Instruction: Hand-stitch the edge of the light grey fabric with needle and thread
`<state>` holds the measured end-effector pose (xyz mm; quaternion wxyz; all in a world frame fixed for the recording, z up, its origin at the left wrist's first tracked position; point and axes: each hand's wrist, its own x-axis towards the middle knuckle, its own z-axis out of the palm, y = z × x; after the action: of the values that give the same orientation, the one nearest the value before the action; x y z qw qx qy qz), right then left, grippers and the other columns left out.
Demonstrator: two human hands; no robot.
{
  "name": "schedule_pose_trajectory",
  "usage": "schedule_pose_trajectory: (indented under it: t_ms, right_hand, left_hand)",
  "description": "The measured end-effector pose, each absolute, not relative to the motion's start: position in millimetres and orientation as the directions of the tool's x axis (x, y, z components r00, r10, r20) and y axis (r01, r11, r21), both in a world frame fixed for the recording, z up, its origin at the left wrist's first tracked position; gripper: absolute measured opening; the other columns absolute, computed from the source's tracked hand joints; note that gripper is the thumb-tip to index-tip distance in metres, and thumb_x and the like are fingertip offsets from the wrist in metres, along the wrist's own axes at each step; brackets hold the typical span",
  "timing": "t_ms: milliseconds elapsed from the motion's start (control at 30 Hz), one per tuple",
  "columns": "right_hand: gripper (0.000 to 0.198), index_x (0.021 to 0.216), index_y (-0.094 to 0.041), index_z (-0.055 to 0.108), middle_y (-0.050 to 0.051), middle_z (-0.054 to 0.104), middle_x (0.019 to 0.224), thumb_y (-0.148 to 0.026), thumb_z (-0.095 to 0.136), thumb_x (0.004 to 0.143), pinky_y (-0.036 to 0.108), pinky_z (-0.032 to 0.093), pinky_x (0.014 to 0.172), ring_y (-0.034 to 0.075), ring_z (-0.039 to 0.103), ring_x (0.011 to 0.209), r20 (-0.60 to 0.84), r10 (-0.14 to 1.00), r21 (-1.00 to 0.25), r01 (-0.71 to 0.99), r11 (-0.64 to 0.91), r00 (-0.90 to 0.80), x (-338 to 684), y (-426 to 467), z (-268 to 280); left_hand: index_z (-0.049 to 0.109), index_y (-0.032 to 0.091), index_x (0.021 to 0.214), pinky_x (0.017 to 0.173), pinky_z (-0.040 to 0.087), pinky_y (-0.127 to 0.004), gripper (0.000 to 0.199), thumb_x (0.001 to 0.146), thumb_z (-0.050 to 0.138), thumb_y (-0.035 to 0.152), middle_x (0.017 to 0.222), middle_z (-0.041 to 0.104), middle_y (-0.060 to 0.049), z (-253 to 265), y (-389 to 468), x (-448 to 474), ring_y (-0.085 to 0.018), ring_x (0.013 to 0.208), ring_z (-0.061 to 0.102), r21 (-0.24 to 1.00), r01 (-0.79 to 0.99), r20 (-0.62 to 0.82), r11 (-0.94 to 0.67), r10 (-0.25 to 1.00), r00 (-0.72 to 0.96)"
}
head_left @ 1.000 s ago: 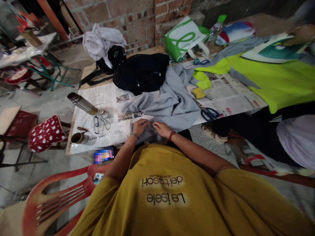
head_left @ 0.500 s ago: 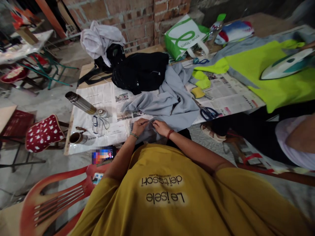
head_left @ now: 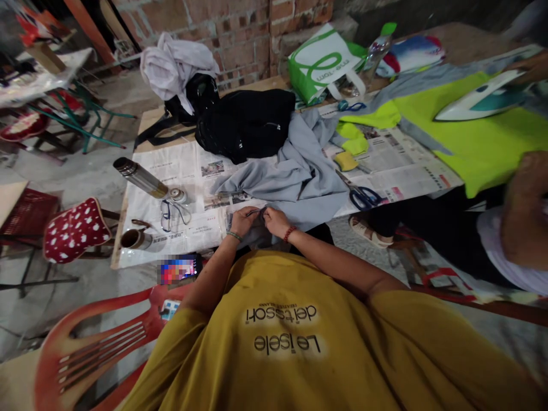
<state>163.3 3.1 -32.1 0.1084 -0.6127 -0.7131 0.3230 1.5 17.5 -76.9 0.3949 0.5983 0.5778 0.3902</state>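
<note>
A crumpled grey garment (head_left: 295,171) covers the near edge of the table and hangs towards my lap. My left hand (head_left: 242,221), with a green band at the wrist, is closed in a pinch. Something thin and dark shows at its fingertips, too small to name. Right beside it, my right hand (head_left: 277,221), wearing a red beaded bracelet, pinches the edge of the grey cloth. The fingertips of both hands almost meet, and the exact spot between them is partly hidden.
Newspaper covers the table, with blue-handled scissors (head_left: 363,198), a yellow sponge-like block (head_left: 345,161), glasses (head_left: 166,216), a mug (head_left: 135,240), a flask (head_left: 139,177) and a black bag (head_left: 248,123). At right, a co-worker's hand holds an iron (head_left: 479,100) on a yellow-grey garment (head_left: 479,151).
The co-worker's iron has slid to the left over the yellow garment, and their other arm has come into view at the right. My hands have barely shifted at the cloth.
</note>
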Motion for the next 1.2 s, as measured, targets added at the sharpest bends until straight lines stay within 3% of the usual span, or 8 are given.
schedule_pose_trajectory:
  t_ms: [133,333,533,733,900,1000,1100,1200]
  right_hand:
    - [0.028,0.113,-0.015,0.067,0.014,0.073,0.111,-0.02,0.043,0.098,0.029,0.046,0.086,0.023,0.067,0.103,-0.274,0.947,-0.54,0.841,-0.005,-0.17,155,2,-32]
    - [0.029,0.112,-0.013,0.066,0.014,0.073,0.108,-0.016,0.041,0.098,0.029,0.047,0.087,0.023,0.067,0.101,-0.253,0.954,-0.572,0.82,-0.012,-0.163,153,6,-31]
    - [0.025,0.109,-0.018,0.068,0.005,0.075,0.093,-0.016,0.048,0.095,0.026,0.049,0.084,0.017,0.067,0.09,-0.221,0.961,-0.71,0.703,-0.039,-0.17,161,4,-36]
    - [0.019,0.091,-0.019,0.075,0.004,0.074,0.082,-0.024,0.056,0.091,0.025,0.049,0.079,0.017,0.068,0.08,-0.313,0.934,-0.683,0.724,-0.097,-0.17,169,3,-33]
    - [0.021,0.09,-0.017,0.075,0.005,0.075,0.084,-0.02,0.054,0.092,0.024,0.047,0.075,0.017,0.067,0.081,-0.265,0.955,-0.663,0.745,-0.078,-0.136,164,6,-28]
    - [0.024,0.092,-0.018,0.074,0.003,0.075,0.082,-0.021,0.05,0.094,0.022,0.044,0.066,0.013,0.065,0.066,-0.309,0.939,-0.685,0.72,-0.112,-0.148,163,9,-21]
    - [0.032,0.086,-0.018,0.074,0.003,0.074,0.077,-0.029,0.047,0.097,0.023,0.042,0.063,0.013,0.062,0.062,-0.319,0.915,-0.662,0.749,-0.028,-0.247,176,13,-11]
    - [0.037,0.083,-0.017,0.076,0.008,0.075,0.086,-0.035,0.047,0.097,0.026,0.041,0.072,0.018,0.064,0.081,-0.117,0.961,-0.545,0.825,0.15,-0.251,193,25,4]
  left_hand:
    - [0.077,0.016,0.084,0.089,0.055,-0.033,0.009,0.077,0.073,0.021,0.088,0.077,-0.005,-76,18,0,-0.02,0.087,0.071,0.918,0.396,-0.029,0.008,0.998,0.047]
    - [0.076,0.017,0.087,0.087,0.056,-0.031,0.009,0.08,0.072,0.022,0.089,0.076,-0.005,-77,16,-4,-0.018,0.087,0.07,0.893,0.426,0.086,-0.148,0.983,0.161]
    - [0.077,0.018,0.092,0.086,0.055,-0.03,0.011,0.082,0.071,0.02,0.09,0.075,-0.005,-83,16,-4,-0.017,0.088,0.069,0.813,0.511,0.208,-0.279,0.959,0.193]
    - [0.077,0.017,0.089,0.079,0.056,-0.03,0.011,0.087,0.069,0.024,0.083,0.074,-0.006,-89,19,-3,-0.017,0.081,0.068,0.798,0.495,0.273,-0.343,0.939,0.211]
    - [0.077,0.018,0.087,0.078,0.056,-0.029,0.016,0.089,0.067,0.031,0.083,0.073,-0.006,-91,20,-5,-0.016,0.081,0.067,0.799,0.47,0.289,-0.376,0.924,0.249]
    - [0.077,0.017,0.087,0.077,0.056,-0.029,0.017,0.09,0.066,0.031,0.084,0.073,-0.007,-92,20,-7,-0.017,0.081,0.068,0.797,0.444,0.312,-0.41,0.908,0.278]
    - [0.076,0.018,0.089,0.077,0.057,-0.031,0.015,0.089,0.064,0.026,0.087,0.073,-0.007,-94,20,-7,-0.018,0.082,0.068,0.791,0.439,0.333,-0.427,0.902,0.276]
    - [0.076,0.019,0.09,0.077,0.057,-0.032,0.013,0.089,0.064,0.024,0.087,0.073,-0.007,-97,20,-6,-0.018,0.082,0.068,0.78,0.443,0.352,-0.442,0.895,0.275]
